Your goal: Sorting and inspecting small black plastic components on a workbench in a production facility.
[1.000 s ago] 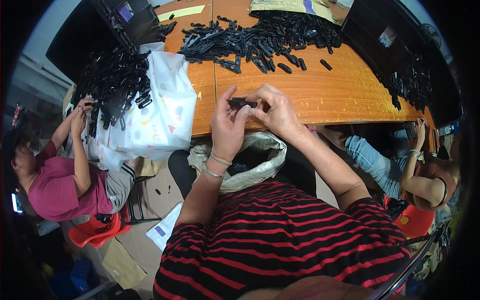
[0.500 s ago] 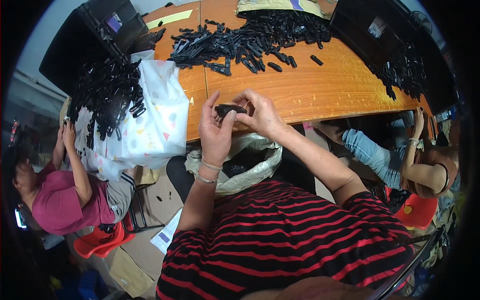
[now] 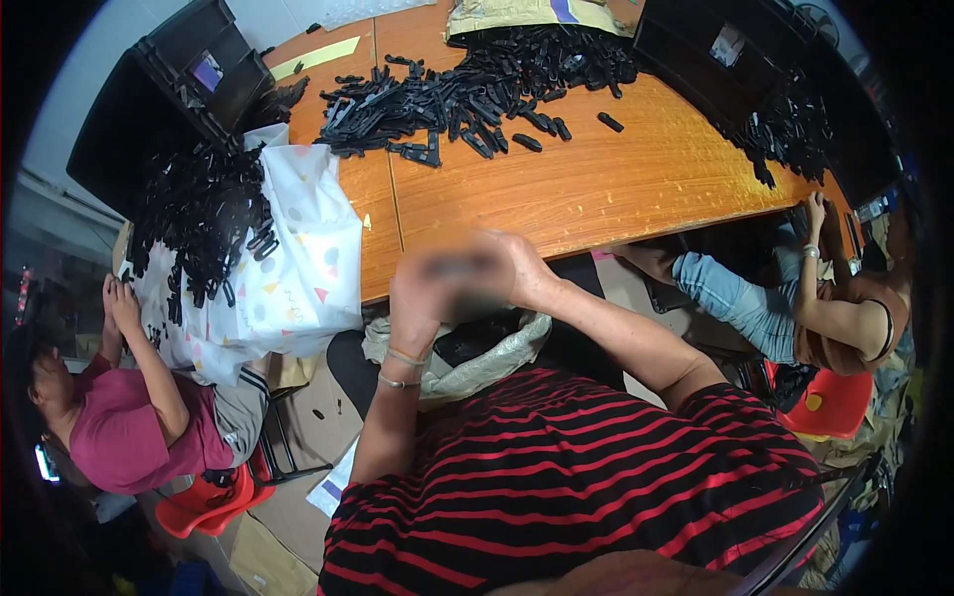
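Note:
My left hand and my right hand are close together in front of the table's near edge, above an open pale woven sack. A blurred patch hides the fingers of both. Within it, a dark shape shows between the hands; its outline and who grips it cannot be made out. Half a second ago a small black plastic piece was there, held between both hands. Dark contents show inside the sack, partly covered by my hands.
A heap of black plastic pieces covers the far wooden table. Black crates stand at both sides. At left, more pieces lie on a patterned white sheet beside a seated person. Another person sits at right.
Both hands, close together, now appear lower in the picture, nearer the sack opening. The table and heap have shifted slightly left and downward in view. The fingers have become blurred.

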`<action>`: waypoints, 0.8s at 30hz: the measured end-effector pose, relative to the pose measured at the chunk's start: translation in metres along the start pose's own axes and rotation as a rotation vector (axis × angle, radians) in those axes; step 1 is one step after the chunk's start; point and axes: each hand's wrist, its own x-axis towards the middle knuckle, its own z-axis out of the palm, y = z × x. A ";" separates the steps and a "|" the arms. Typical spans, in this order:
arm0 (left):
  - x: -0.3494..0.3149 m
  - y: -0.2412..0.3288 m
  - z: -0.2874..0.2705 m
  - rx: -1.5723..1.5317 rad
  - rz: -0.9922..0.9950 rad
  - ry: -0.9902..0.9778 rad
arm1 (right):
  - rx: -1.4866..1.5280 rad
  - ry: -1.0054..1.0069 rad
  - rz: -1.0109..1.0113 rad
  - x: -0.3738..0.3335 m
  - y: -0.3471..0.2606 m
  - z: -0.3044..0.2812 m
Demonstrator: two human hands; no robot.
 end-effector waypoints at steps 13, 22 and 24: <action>0.080 0.016 -0.014 0.993 0.488 0.026 | -0.665 0.323 0.101 0.085 0.091 -0.088; 0.177 -0.006 -0.030 1.466 0.702 0.048 | -0.775 0.117 0.061 0.090 0.105 -0.091; 0.169 0.000 -0.031 1.458 0.746 0.036 | -0.770 0.112 0.021 0.077 0.092 -0.091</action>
